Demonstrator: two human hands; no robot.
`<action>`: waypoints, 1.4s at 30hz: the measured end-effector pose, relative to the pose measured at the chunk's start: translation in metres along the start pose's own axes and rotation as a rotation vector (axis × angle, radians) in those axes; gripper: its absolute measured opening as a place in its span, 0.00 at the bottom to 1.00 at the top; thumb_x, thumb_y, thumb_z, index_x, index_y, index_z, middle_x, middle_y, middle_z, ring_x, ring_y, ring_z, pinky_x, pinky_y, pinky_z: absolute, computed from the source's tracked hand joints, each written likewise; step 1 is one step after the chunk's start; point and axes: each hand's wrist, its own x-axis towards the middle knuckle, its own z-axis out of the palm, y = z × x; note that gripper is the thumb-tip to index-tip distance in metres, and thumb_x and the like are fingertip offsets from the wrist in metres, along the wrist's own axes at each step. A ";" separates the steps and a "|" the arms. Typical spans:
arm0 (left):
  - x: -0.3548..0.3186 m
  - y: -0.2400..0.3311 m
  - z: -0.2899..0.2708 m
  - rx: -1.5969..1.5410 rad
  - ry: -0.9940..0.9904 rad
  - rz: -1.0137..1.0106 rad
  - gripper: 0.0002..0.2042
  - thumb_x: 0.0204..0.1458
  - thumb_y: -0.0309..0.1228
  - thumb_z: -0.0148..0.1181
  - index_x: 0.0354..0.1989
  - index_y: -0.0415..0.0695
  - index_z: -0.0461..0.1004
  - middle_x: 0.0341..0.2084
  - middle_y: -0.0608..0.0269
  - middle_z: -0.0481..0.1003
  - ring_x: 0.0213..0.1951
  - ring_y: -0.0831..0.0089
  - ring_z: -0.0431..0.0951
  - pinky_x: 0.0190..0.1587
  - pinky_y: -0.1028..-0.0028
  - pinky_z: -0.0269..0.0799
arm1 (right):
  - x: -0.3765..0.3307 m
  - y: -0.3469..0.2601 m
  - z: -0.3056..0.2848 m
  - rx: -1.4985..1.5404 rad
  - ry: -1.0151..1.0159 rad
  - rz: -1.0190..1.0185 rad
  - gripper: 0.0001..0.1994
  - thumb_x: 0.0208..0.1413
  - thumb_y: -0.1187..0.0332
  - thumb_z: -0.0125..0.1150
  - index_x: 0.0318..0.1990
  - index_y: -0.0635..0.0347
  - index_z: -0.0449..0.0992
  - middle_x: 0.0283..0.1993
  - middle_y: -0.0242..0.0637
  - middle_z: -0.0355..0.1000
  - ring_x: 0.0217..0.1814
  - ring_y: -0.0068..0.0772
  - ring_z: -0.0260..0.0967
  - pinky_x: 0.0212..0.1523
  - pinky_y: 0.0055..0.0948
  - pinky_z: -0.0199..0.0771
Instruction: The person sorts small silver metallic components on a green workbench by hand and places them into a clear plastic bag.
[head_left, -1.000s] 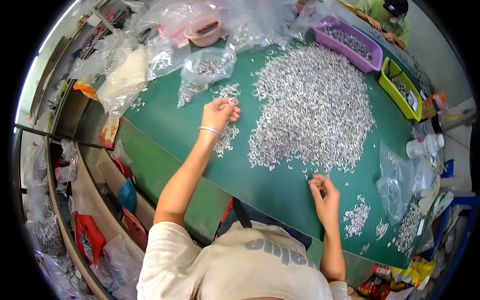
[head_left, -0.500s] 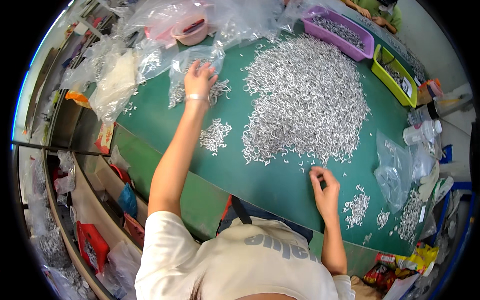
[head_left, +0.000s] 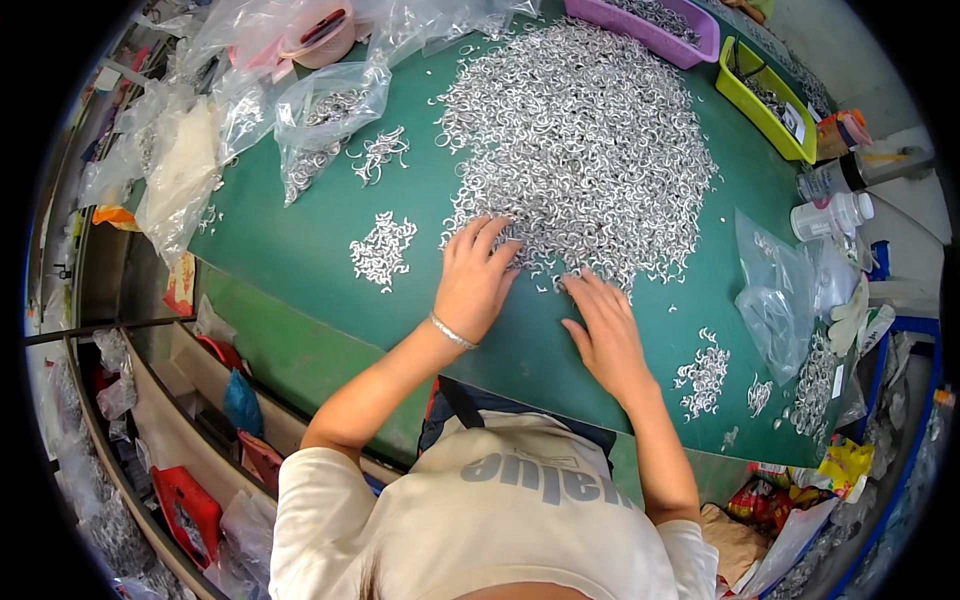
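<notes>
A big heap of small silver metal hooks (head_left: 580,140) covers the middle of the green table mat (head_left: 300,250). My left hand (head_left: 475,275), with a thin bracelet on the wrist, lies flat with fingers spread on the heap's near edge. Just to its right, my right hand (head_left: 603,325) also rests flat, fingers apart, its fingertips touching the same edge. Neither hand holds anything. A small separate pile of hooks (head_left: 382,250) lies to the left of my left hand, and another small pile (head_left: 705,375) lies to the right of my right hand.
Clear plastic bags (head_left: 325,115) with more hooks lie at the far left, beside a pink bowl (head_left: 322,35). A purple tray (head_left: 650,25) and a yellow-green tray (head_left: 765,105) stand at the back right. White bottles (head_left: 830,212) and an empty bag (head_left: 775,295) sit at the right edge.
My left hand came back from the bags at the far left to the heap's near edge. My right hand moved up from the bare mat to the heap. Both now lie flat.
</notes>
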 end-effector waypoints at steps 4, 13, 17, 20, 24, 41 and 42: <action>-0.006 0.010 0.000 -0.048 -0.051 0.034 0.16 0.43 0.20 0.61 0.43 0.42 0.72 0.49 0.55 0.68 0.55 0.52 0.65 0.55 0.59 0.62 | -0.014 0.012 -0.007 0.092 0.152 0.115 0.24 0.50 0.74 0.61 0.56 0.63 0.66 0.57 0.45 0.66 0.65 0.47 0.57 0.62 0.41 0.55; -0.009 0.013 -0.004 -0.092 0.100 -0.085 0.15 0.43 0.20 0.62 0.42 0.42 0.73 0.40 0.59 0.70 0.42 0.58 0.69 0.43 0.65 0.63 | 0.028 0.015 0.004 -0.040 0.240 0.074 0.29 0.50 0.72 0.61 0.60 0.63 0.61 0.60 0.45 0.63 0.68 0.49 0.52 0.64 0.50 0.49; -0.002 0.015 0.003 -0.045 0.055 0.022 0.15 0.41 0.25 0.65 0.40 0.46 0.74 0.37 0.62 0.69 0.39 0.63 0.68 0.41 0.66 0.59 | 0.014 0.016 -0.001 0.006 0.218 0.118 0.29 0.49 0.71 0.62 0.60 0.64 0.61 0.60 0.45 0.63 0.68 0.49 0.52 0.64 0.50 0.49; 0.002 0.023 0.013 0.035 0.023 0.027 0.14 0.41 0.26 0.65 0.39 0.48 0.74 0.36 0.64 0.69 0.39 0.65 0.68 0.41 0.66 0.57 | 0.020 0.015 -0.002 0.003 0.230 0.118 0.29 0.49 0.71 0.62 0.60 0.64 0.60 0.60 0.45 0.63 0.68 0.50 0.51 0.65 0.50 0.48; 0.002 0.011 0.021 0.021 0.036 0.096 0.13 0.40 0.26 0.65 0.38 0.48 0.75 0.35 0.65 0.70 0.39 0.66 0.68 0.41 0.66 0.57 | 0.015 0.008 -0.001 -0.046 0.145 0.112 0.32 0.50 0.70 0.62 0.63 0.63 0.57 0.61 0.45 0.61 0.70 0.50 0.48 0.66 0.51 0.46; 0.016 0.027 0.025 0.221 -0.142 0.142 0.08 0.41 0.27 0.63 0.32 0.45 0.74 0.32 0.65 0.67 0.39 0.66 0.66 0.40 0.66 0.57 | -0.010 0.007 -0.006 0.148 0.343 0.219 0.18 0.50 0.76 0.60 0.51 0.63 0.70 0.50 0.45 0.69 0.56 0.48 0.63 0.55 0.40 0.60; 0.016 0.027 0.023 0.248 -0.165 0.144 0.08 0.41 0.27 0.63 0.31 0.44 0.74 0.32 0.65 0.68 0.39 0.66 0.66 0.40 0.66 0.57 | -0.011 0.007 -0.006 0.145 0.345 0.221 0.18 0.50 0.76 0.60 0.50 0.63 0.70 0.49 0.45 0.69 0.55 0.47 0.63 0.55 0.40 0.61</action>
